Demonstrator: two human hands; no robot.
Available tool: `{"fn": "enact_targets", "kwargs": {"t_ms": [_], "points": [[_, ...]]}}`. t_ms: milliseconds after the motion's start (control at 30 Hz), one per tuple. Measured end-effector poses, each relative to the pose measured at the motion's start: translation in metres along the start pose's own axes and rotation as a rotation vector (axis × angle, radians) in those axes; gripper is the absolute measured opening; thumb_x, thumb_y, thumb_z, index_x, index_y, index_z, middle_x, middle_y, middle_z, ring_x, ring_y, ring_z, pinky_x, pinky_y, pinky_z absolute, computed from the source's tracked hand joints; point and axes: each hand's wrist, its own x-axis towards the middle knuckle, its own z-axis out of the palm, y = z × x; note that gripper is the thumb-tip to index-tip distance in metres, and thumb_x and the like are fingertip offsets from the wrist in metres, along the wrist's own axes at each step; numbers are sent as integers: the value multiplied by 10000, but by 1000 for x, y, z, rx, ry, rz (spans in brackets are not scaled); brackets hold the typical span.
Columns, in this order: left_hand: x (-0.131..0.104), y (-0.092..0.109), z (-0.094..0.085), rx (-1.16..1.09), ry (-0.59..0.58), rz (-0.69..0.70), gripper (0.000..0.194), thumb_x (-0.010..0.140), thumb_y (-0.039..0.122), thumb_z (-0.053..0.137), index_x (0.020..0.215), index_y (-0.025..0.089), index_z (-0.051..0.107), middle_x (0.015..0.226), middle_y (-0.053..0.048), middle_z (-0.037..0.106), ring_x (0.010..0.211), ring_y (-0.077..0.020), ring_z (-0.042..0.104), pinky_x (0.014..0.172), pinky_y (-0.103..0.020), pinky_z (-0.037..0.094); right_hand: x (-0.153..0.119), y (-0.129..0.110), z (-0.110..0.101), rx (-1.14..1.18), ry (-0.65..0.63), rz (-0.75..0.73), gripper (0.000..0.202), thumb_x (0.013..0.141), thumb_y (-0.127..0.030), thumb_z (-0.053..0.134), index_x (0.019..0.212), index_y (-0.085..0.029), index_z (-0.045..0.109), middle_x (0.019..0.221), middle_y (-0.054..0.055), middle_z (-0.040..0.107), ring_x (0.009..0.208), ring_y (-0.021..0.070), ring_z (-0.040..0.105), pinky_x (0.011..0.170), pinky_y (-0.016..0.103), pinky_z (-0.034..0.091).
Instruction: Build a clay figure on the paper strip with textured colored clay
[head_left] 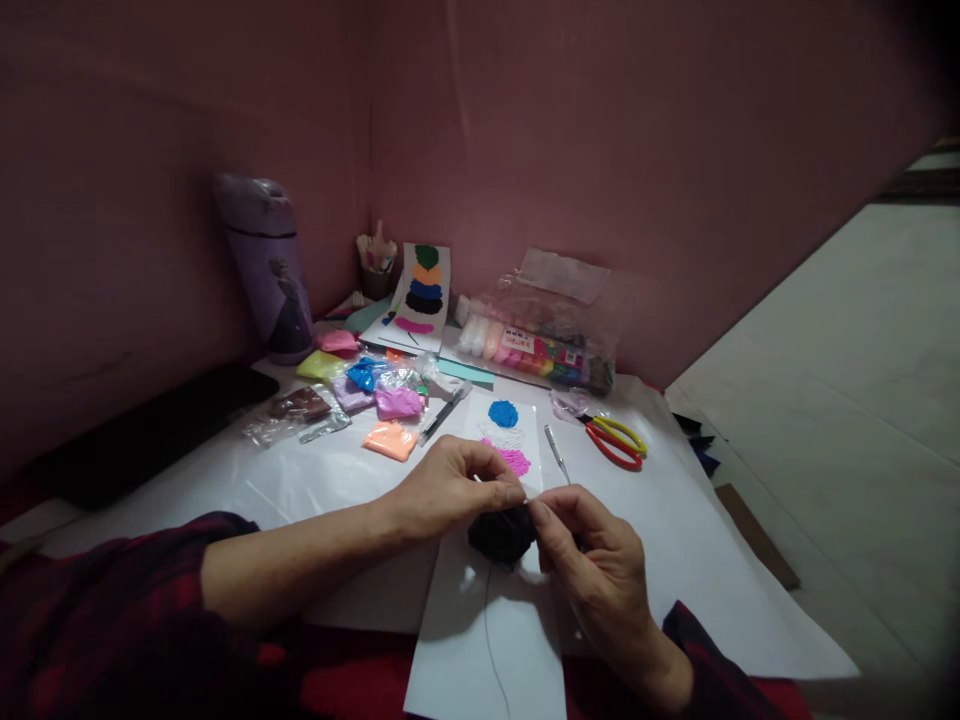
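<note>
My left hand [450, 487] and my right hand [592, 560] meet over a white card [487, 640], both pinching a lump of black clay [501, 533] between the fingertips. A thin white stick pokes out by my left thumb. On the far end of the card lie a blue clay patch [502, 412], a white patch and a pink patch [514, 458]. Both sleeves are dark red plaid.
Red and yellow scissors [616, 440] and a thin metal tool [556, 453] lie right of the card. Bagged clay in several colours [375, 395], a pen [444, 412], a clay pack [544, 345], a sample card [420, 292] and a purple bottle [270, 270] stand behind. Pink wall beyond.
</note>
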Motion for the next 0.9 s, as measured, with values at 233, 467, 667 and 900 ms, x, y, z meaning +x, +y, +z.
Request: {"fn": "enact_targets", "kwargs": {"t_ms": [233,467,667,900], "points": [[-2,1,0,-9,-5,38,168,708,266,671,706,99,654,687,-33,623,671,-122,558,631,-246,446,-1,-3,2,7,58,40,208,862,-332,594,717,-182,602,484,-50,516,404,93,468,413,212,370],[-1,0,-2,-26,-1,27,167,704,265,678,703,99,655,679,-31,624,667,-119,556,626,-239,440,0,-1,0,14,-9,65,220,879,-352,570,740,-181,586,498,-46,514,429,97,466,422,213,366],[-1,1,-1,-14,7,6,169,687,266,679,701,100,655,672,-27,618,655,-114,546,613,-231,430,1,4,-1,23,-71,49,194,899,-341,552,784,-186,576,530,-48,516,456,97,480,438,211,371],[-1,1,1,53,0,24,172,679,278,677,688,107,655,689,-33,628,665,-123,552,616,-236,440,0,3,0,-10,-75,7,195,907,-311,551,766,-186,600,523,-50,517,445,89,478,443,206,369]]}}
